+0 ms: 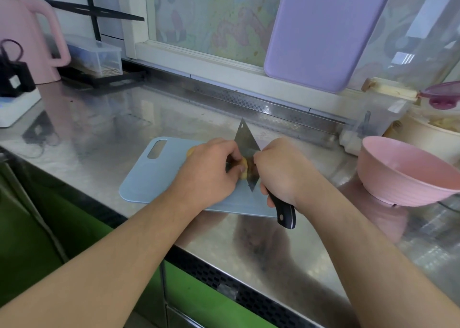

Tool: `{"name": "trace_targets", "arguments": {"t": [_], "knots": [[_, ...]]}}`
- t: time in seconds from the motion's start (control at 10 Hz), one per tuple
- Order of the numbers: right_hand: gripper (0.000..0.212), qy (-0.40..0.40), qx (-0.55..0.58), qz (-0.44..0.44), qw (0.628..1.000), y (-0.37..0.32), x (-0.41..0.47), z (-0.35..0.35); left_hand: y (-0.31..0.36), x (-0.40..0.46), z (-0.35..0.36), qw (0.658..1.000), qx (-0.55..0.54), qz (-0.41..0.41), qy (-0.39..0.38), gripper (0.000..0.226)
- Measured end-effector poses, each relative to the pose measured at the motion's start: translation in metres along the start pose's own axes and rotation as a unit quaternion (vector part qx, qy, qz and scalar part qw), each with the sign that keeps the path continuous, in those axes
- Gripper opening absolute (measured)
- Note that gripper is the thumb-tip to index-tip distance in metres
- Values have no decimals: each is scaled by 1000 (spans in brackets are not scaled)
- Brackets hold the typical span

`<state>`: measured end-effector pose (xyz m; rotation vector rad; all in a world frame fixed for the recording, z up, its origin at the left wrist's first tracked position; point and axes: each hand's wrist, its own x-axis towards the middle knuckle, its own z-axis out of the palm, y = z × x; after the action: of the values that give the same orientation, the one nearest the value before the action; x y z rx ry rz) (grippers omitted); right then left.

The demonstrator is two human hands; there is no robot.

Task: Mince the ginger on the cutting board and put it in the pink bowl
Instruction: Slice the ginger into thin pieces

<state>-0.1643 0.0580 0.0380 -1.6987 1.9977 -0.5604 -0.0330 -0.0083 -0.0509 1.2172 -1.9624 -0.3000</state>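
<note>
Two hands work over the steel counter (273,248): on the blue cutting board (149,178), the right hand (281,171) grips the cleaver (246,158), the left hand (211,171) pinches the ginger (243,171). I'd tuck those fingertips back; the pink bowl (403,173) waits right, apparently empty.

2 bare forearms, no sleeves; left hand (211,171), right hand (281,171) ungloved, no rings, no watch.
</note>
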Motion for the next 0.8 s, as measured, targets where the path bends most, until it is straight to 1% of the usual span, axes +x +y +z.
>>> {"name": "trace_targets", "arguments": {"t": [0.1,0.2,0.3,0.4,0.5,0.6,0.7,0.8], "knots": [[24,13,87,14,996,7,7,3,0,1,-1,1000,-2,-3,1,9],[21,-25,81,13,996,10,11,4,-1,1,0,1000,-1,-2,2,10],[21,-24,117,30,992,12,14,4,-1,1,0,1000,0,0,2,10],[19,-19,128,32,991,12,13,5,-1,1,0,1000,2,1,1,10],[15,-5,100,26,995,16,14,4,-2,1,1,1000,3,-5,2,9],[15,1,101,22,995,17,11,-4,-2,2,1,1000,3,-8,1,11],[20,2,122,13,992,18,5,-19,-3,2,1,1000,-4,-12,0,11],[20,5,154,2,988,17,-2,-28,-5,2,2,1000,-8,-9,1,11]]}}
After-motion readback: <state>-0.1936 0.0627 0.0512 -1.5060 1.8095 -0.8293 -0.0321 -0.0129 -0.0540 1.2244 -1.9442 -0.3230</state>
